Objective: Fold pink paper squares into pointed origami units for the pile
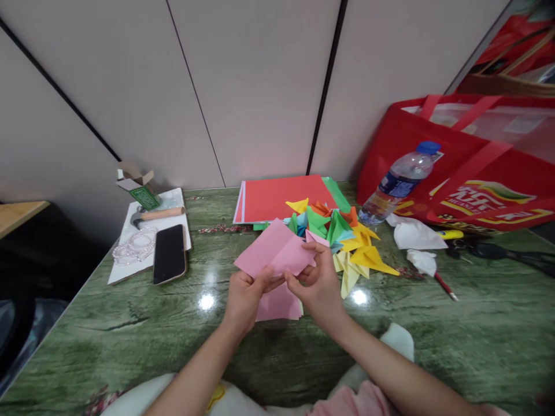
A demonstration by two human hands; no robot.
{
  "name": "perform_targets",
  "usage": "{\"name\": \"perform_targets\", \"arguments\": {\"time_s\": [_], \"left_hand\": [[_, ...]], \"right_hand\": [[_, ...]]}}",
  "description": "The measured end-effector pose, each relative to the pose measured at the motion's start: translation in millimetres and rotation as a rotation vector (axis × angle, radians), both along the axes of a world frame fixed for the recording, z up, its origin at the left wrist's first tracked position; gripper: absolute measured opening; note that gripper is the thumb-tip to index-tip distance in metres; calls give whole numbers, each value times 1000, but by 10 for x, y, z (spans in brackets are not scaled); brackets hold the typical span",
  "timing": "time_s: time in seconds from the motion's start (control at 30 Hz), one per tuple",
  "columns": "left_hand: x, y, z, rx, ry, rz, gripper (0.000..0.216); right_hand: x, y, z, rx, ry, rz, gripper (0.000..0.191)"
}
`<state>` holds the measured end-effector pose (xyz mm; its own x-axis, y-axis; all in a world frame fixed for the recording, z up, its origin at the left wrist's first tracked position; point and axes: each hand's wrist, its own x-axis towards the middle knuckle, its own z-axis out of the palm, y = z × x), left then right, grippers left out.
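Note:
A pink sheet of paper (269, 247) with a crease across it is held up in front of me. My left hand (248, 293) pinches its lower edge between thumb and fingers. At the right corner, my right hand (318, 283) grips the same sheet, its thumb and fingers closed on the paper. More pink paper (278, 304) lies on the table below my hands, partly covered by them. Just beyond is a heap of folded paper pieces (318, 221) in green, yellow, orange and blue. A yellow folded piece (373, 259) rests at its right side.
Behind the heap lies a stack of coloured sheets (286, 196), red on top. To the right are a water bottle (398, 182), a red bag (468, 173), tissues (418, 236) and a pen (445, 285). A phone (169, 254), hammer (158, 214) and small box (145, 195) are at left.

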<state>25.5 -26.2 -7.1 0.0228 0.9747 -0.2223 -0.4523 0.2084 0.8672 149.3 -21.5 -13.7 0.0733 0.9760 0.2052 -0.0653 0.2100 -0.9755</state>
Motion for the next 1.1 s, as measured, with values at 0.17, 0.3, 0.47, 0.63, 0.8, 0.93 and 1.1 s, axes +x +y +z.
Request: {"name": "perform_targets", "arguments": {"time_s": [0.17,0.3,0.47,0.63,0.8,0.93,1.1], "left_hand": [[-25,15,20,-11,-37,6,27],[-40,15,25,-10,-41,-14,29],[-76,36,77,-25,-38,-20,30],[-240,107,150,-57,-8,-2,24],[-366,129,139,-141,252,-295,26],[-365,100,141,-169,405,-464,22],[-384,84,134,-147,512,-656,15]], "right_hand": [[19,31,-62,23,12,28,43],[28,30,-67,33,20,33,41],[45,40,-63,50,9,28,44],[131,113,-28,79,23,1,41],[175,139,19,106,18,-107,24],[180,119,28,121,-51,-67,22],[187,97,1,103,-262,108,35]]}}
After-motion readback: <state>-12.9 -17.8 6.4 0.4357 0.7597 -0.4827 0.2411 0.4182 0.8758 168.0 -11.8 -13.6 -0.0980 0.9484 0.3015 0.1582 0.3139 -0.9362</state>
